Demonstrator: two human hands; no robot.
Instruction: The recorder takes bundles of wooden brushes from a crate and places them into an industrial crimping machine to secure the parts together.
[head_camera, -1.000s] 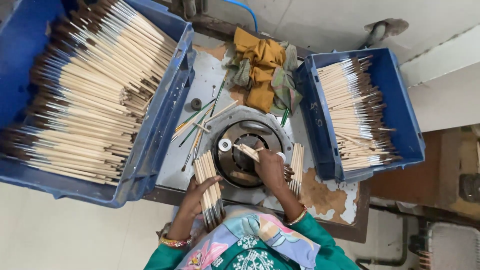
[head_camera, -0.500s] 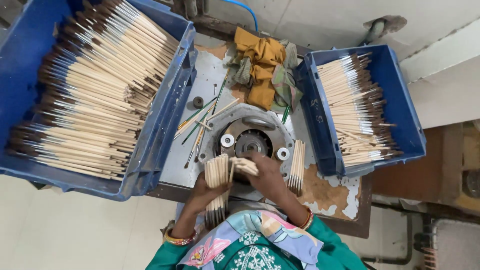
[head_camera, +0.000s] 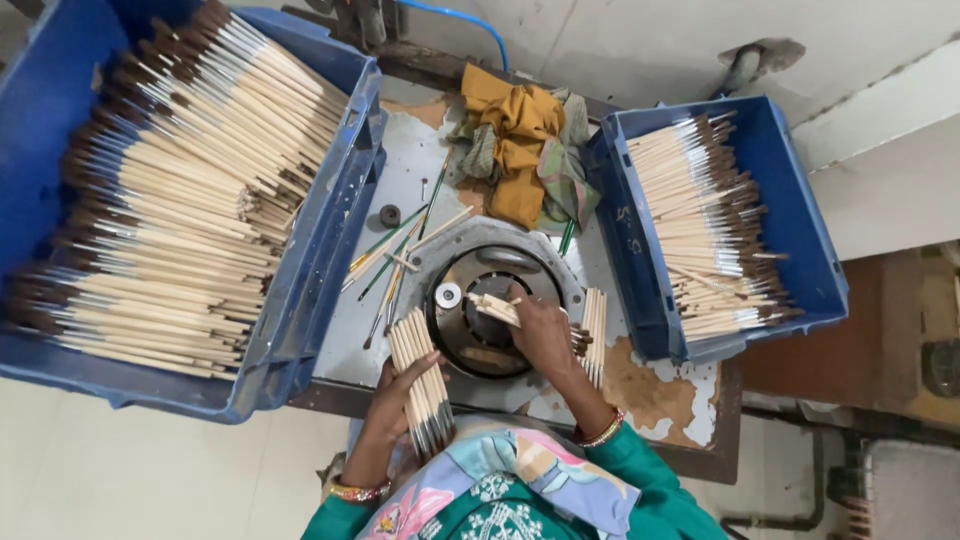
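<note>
Left hand: I am clenching a bundle of wooden brushes, upright before my chest at the table's near edge.
Right hand: I am gripping a few brushes, resting them across the round machine.
Left bin: heaped with brushes.
Right bin: brushes too.
Cloth: lying behind the machine.

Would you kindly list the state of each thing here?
left hand: gripping a fanned bundle of brushes
right hand: holding a few brushes over the round machine
left crate: heaped with brushes
right crate: partly filled
cloth: crumpled
</note>
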